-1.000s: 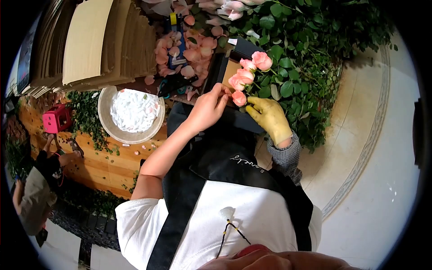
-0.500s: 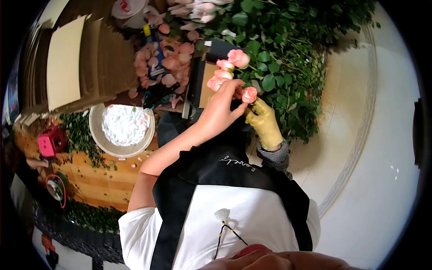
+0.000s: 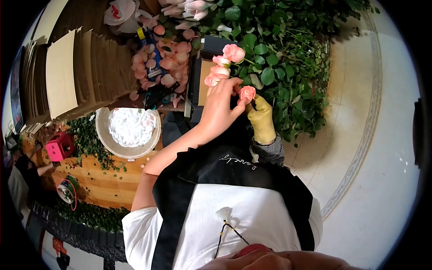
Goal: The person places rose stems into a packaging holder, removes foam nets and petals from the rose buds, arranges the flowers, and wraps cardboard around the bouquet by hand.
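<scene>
My bare left hand (image 3: 219, 107) has its fingers curled and its thumb against a pink rose (image 3: 247, 94). Just right of that bloom is my right hand (image 3: 262, 120) in a yellow glove, with fingers bent closed beneath the flower head, where the stem is hidden. More pink roses (image 3: 234, 53) lie beyond my left hand, over a black-edged box (image 3: 195, 85) with a brown board in it. Loose pink petals (image 3: 168, 62) are heaped to the left of that box.
Leafy green stems (image 3: 288, 76) pile up ahead and right. At left stand stacked cardboard sheets (image 3: 63, 72) and a round tub (image 3: 102, 135) of white pieces. A pink stool (image 3: 60, 147) sits on the wooden floor near another person's arm (image 3: 45, 169). Netted roses (image 3: 195, 9) lie at the top.
The view has shifted slightly, and more of the other person shows at the left. Both my hands stay at the same rose, the gloved wrist now more upright.
</scene>
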### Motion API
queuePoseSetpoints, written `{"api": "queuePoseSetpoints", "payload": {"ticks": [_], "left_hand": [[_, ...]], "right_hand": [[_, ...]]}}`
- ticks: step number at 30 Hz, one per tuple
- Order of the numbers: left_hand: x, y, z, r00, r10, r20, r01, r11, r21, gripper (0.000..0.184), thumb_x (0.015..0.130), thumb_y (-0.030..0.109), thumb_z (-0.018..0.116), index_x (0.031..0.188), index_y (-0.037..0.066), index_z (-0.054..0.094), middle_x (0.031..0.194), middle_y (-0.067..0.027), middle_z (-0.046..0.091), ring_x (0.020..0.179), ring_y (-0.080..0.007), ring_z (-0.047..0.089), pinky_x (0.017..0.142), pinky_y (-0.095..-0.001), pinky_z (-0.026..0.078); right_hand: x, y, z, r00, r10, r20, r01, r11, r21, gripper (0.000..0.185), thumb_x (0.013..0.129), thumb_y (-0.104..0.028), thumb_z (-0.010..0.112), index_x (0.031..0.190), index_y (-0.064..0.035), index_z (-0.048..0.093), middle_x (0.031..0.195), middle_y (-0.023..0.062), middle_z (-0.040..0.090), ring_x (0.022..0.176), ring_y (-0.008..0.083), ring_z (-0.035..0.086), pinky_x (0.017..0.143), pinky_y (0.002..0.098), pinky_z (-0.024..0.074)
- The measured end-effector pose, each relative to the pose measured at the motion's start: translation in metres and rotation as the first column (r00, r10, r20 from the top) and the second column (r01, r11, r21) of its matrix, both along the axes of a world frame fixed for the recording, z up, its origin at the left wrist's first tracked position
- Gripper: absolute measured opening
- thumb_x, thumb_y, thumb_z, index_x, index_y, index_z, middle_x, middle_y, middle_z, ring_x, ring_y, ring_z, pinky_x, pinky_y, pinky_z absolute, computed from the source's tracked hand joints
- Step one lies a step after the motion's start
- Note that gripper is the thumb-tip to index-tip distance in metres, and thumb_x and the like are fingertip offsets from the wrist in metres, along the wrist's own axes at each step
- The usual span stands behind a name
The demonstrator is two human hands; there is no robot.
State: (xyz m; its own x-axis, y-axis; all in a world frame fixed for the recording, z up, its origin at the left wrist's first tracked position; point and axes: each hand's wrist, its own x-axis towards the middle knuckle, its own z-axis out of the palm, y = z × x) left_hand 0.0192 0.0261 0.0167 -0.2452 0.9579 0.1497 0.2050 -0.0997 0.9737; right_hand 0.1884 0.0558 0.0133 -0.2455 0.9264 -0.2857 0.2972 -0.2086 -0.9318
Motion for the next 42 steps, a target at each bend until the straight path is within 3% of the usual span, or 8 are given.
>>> {"api": "queuePoseSetpoints", "payload": {"ticks": [11, 16, 22, 26, 27, 32, 36, 42], "left_hand": [[-0.012, -0.006, -0.002, 0.979, 0.087, -0.183, -0.087, 0.996, 0.008, 0.023, 0.085, 0.015, 0.076, 0.104, 0.007, 0.067, 0.094, -0.0069, 0.063, 0.091, -0.0278, 0.063, 0.083, -0.0399, 0.043], [-0.020, -0.001, -0.013, 0.915, 0.147, -0.376, -0.116, 0.988, 0.105, 0.014, 0.082, 0.014, 0.079, 0.092, 0.009, 0.072, 0.091, -0.0021, 0.065, 0.088, -0.0242, 0.063, 0.080, -0.0380, 0.045], [-0.041, 0.009, -0.013, 0.784, 0.240, -0.573, -0.051, 0.944, 0.325, 0.021, 0.076, 0.012, 0.069, 0.097, 0.014, 0.070, 0.094, -0.0024, 0.062, 0.088, -0.0204, 0.061, 0.077, -0.0368, 0.042], [-0.069, 0.011, 0.000, 0.644, 0.604, -0.471, -0.555, 0.791, 0.255, 0.037, 0.080, 0.006, 0.074, 0.116, 0.007, 0.064, 0.110, -0.0097, 0.063, 0.106, -0.0302, 0.058, 0.088, -0.0441, 0.042], [-0.068, 0.008, 0.001, 0.643, 0.602, -0.474, -0.555, 0.792, 0.255, 0.037, 0.080, 0.006, 0.074, 0.116, 0.007, 0.064, 0.110, -0.0097, 0.063, 0.106, -0.0302, 0.058, 0.088, -0.0441, 0.042], [-0.044, -0.012, -0.003, 0.969, 0.051, -0.243, -0.023, 0.993, 0.115, 0.027, 0.086, 0.007, 0.075, 0.111, 0.005, 0.066, 0.112, -0.0086, 0.060, 0.105, -0.0314, 0.055, 0.091, -0.0409, 0.044], [-0.032, -0.010, -0.014, 0.982, -0.061, -0.180, 0.084, 0.989, 0.120, 0.024, 0.085, 0.010, 0.077, 0.108, 0.008, 0.068, 0.106, -0.0076, 0.060, 0.102, -0.0306, 0.057, 0.089, -0.0399, 0.045], [-0.044, -0.008, -0.015, 0.909, -0.069, -0.411, 0.128, 0.985, 0.118, 0.020, 0.085, 0.013, 0.076, 0.103, 0.008, 0.069, 0.106, -0.0041, 0.060, 0.099, -0.0273, 0.057, 0.084, -0.0385, 0.044]], "right_hand": [[0.005, 0.003, -0.011, 0.988, 0.073, 0.138, -0.086, 0.992, 0.093, 0.027, 0.093, -0.002, 0.069, 0.120, 0.0005, 0.070, 0.108, 0.0063, 0.075, 0.099, 0.0123, 0.067, 0.091, 0.0274, 0.0522], [-0.002, 0.009, 0.003, 0.968, 0.117, 0.223, -0.102, 0.992, -0.076, 0.024, 0.094, -0.007, 0.071, 0.117, 0.0007, 0.071, 0.088, 0.0035, 0.072, 0.075, 0.0091, 0.065, 0.069, 0.0244, 0.0521], [0.005, 0.008, -0.007, 0.977, 0.137, 0.162, -0.138, 0.990, -0.006, 0.024, 0.094, -0.010, 0.072, 0.115, 0.0017, 0.072, 0.081, 0.0025, 0.070, 0.068, 0.0082, 0.062, 0.062, 0.0235, 0.0496], [0.001, 0.009, -0.003, 0.976, 0.129, 0.178, -0.125, 0.992, -0.030, 0.024, 0.094, -0.010, 0.072, 0.115, 0.0018, 0.072, 0.080, 0.0031, 0.070, 0.068, 0.0082, 0.062, 0.061, 0.0235, 0.0494], [0.001, 0.009, -0.002, 0.969, 0.139, 0.202, -0.137, 0.990, -0.021, 0.024, 0.094, -0.009, 0.072, 0.115, 0.0015, 0.072, 0.081, 0.0030, 0.070, 0.068, 0.0079, 0.062, 0.061, 0.0234, 0.0493], [-0.001, 0.008, -0.004, 0.970, 0.112, 0.216, -0.111, 0.994, -0.016, 0.023, 0.093, -0.008, 0.072, 0.115, 0.0006, 0.072, 0.085, 0.0022, 0.071, 0.068, 0.0069, 0.061, 0.061, 0.0225, 0.0489], [0.001, 0.008, -0.005, 0.972, 0.130, 0.195, -0.129, 0.991, -0.018, 0.024, 0.093, -0.007, 0.071, 0.117, 0.0003, 0.071, 0.091, 0.0022, 0.072, 0.071, 0.0071, 0.062, 0.063, 0.0223, 0.0495], [-0.006, 0.010, 0.006, 0.969, 0.150, 0.197, -0.139, 0.988, -0.072, 0.025, 0.095, -0.008, 0.070, 0.118, 0.0007, 0.071, 0.095, 0.0042, 0.073, 0.075, 0.0096, 0.066, 0.065, 0.0242, 0.0515]]}}
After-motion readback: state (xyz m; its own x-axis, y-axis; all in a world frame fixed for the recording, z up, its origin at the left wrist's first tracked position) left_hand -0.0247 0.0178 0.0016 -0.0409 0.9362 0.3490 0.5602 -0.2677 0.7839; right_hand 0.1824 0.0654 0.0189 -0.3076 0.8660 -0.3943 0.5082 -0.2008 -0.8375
